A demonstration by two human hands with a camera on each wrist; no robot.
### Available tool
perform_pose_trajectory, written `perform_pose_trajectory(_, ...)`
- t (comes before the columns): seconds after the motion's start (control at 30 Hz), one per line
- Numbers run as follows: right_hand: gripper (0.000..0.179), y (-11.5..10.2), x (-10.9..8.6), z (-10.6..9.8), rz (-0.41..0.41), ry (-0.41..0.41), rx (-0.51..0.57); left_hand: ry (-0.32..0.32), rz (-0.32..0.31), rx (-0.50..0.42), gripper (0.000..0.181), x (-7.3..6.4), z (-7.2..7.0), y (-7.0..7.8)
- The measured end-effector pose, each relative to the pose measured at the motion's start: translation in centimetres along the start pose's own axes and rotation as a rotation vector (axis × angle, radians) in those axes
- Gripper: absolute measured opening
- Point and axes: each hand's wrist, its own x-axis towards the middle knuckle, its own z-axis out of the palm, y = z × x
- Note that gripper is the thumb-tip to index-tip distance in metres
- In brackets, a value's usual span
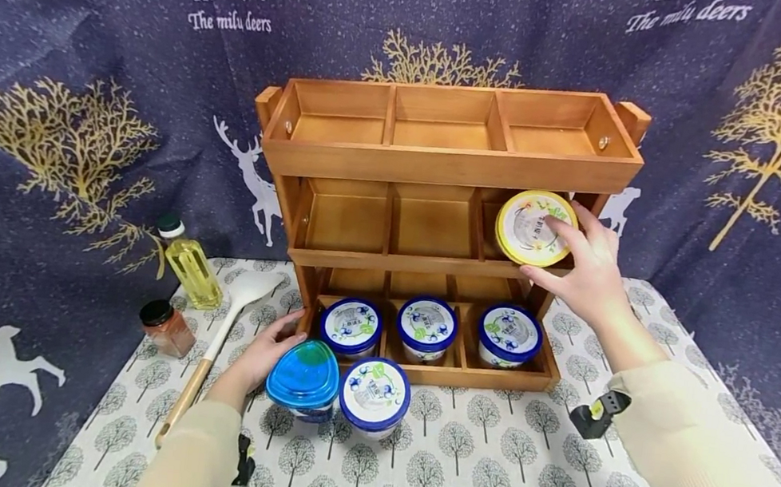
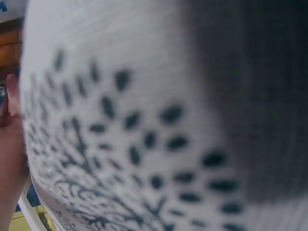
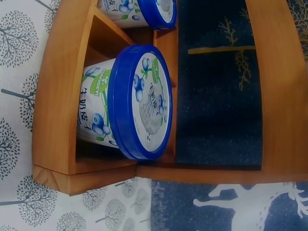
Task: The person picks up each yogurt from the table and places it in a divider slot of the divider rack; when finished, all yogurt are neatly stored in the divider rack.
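Observation:
My right hand grips a round tub with a yellow-rimmed lid, thumb below and fingers along its right edge. The tub is tilted, lid towards me, in front of the right compartment of the middle tier of a wooden rack. At the rack's lower left corner my left hand lies with its fingertips against the side, beside a blue-lidded triangular tub. Its palm shows at the edge of the left wrist view. In the right wrist view, a blue-lidded tub sits in a bottom compartment; the right hand is out of sight.
Three blue-lidded tubs fill the bottom row's compartments. Another blue-lidded tub stands on the tablecloth in front. Left of the rack are an oil bottle, a red spice jar and a white spatula with wooden handle.

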Motion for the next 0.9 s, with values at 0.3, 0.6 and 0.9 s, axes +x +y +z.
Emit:
perform_pose_trajectory(0.3,0.064,-0.1,0.0,-0.2,0.11,-0.045,0.029,0.008,0.007,-0.006,0.063,-0.1,0.0,-0.1)
perform_pose_trajectory(0.6,0.067,-0.1,-0.2,-0.3,0.135,-0.067,0.042,0.01,-0.009,0.003,0.063,-0.1,0.0,-0.1)
perform_pose_trajectory(0.9,0.094,-0.5,-1.0,-0.6,0.035,0.049,0.038,0.008,0.003,0.015,0.063,-0.2,0.0,0.2)
